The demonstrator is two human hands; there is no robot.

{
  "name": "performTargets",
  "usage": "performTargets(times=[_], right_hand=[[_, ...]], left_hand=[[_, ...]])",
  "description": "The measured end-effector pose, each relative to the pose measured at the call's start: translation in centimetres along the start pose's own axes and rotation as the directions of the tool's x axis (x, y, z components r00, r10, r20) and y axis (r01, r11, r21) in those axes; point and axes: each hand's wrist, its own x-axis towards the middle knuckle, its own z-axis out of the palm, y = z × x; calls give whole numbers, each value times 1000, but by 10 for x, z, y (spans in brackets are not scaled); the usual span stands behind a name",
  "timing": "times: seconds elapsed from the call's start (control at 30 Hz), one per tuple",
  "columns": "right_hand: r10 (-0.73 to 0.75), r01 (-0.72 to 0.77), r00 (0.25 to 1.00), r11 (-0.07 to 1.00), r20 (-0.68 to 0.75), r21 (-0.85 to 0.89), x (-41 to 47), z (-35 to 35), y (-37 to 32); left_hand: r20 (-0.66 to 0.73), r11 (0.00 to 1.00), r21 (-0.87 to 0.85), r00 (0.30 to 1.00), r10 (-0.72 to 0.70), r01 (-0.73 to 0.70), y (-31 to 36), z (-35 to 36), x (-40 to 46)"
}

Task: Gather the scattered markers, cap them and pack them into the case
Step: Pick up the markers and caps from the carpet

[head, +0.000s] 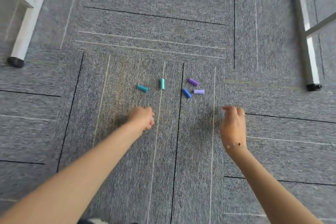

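Observation:
Several short coloured marker caps lie scattered on the grey carpet: a teal cap [142,88], a mint cap [162,83], a purple cap [193,82], a blue cap [187,93] and a lilac cap [199,91]. My left hand [143,117] hovers just below the teal and mint caps, its fingers curled under with nothing visible in them. My right hand [233,123], wearing a thin bracelet, hangs below and to the right of the blue and lilac caps with its fingers loosely bent and touches nothing. Both hands are motion-blurred. No marker bodies and no case are in view.
A white table leg with a black foot [16,61] stands at the far left. A grey metal frame leg [307,42] with black feet runs down the far right. Grey carpet tiles with thin lines cover the floor.

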Motion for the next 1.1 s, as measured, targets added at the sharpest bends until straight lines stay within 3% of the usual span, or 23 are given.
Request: performTargets(times=[0.07, 0.1, 0.2, 0.33, 0.4, 0.43, 0.47, 0.5, 0.53, 0.6, 0.73, 0.87, 0.93, 1.03, 1.1], right_hand=[[53, -52, 999, 991, 0, 119, 15, 2, -20], [42, -40, 999, 988, -10, 152, 22, 3, -31], [-50, 58, 998, 977, -47, 207, 38, 11, -59], [-42, 52, 996, 992, -81, 117, 40, 26, -78], [-49, 50, 997, 999, -67, 18, 37, 35, -80], [-67, 65, 997, 997, -42, -39, 35, 42, -80], [-78, 76, 997, 995, -17, -61, 34, 46, -81], [-82, 81, 997, 996, -6, -36, 34, 49, -84], [-88, 88, 996, 996, -6, 9, 33, 51, -89], [-154, 154, 988, 988, -5, -4, 30, 54, -98], [-273, 287, 958, 933, 92, -216, 23, 54, -109], [-411, 430, 903, 860, 126, -275, 19, 59, -113], [-446, 458, 888, 839, 112, -293, 14, 61, -111], [-482, 494, 868, 816, 119, -300, 2, 62, -103], [-524, 528, 845, 784, 109, -327, 0, 62, -96]], left_hand=[[148, 854, -472, 975, -168, 219, 12, -19, 2], [204, 767, -583, 962, -181, 268, 16, -27, 3], [241, 674, -682, 957, -159, 284, 20, -43, 7], [176, 614, -760, 977, -119, 211, 32, -55, 19], [47, 782, -616, 995, -84, 95, 38, -58, 26], [-64, 918, -396, 998, -17, -10, 40, -58, 29], [-170, 987, -86, 978, 118, -134, 40, -58, 33], [-236, 939, 227, 921, 309, -257, 38, -57, 39], [-249, 826, 446, 839, 485, -345, 37, -55, 43], [-222, 644, 646, 705, 673, -411, 41, -49, 47], [-125, 426, 786, 560, 819, -448, 51, -26, 56], [-75, 361, 816, 537, 840, -451, 22, -17, 66], [54, 199, 848, 453, 890, -492, 5, -12, 69], [292, -89, 806, 262, 920, -585, -4, -12, 70], [386, -194, 749, 180, 905, -633, -2, -17, 74]])
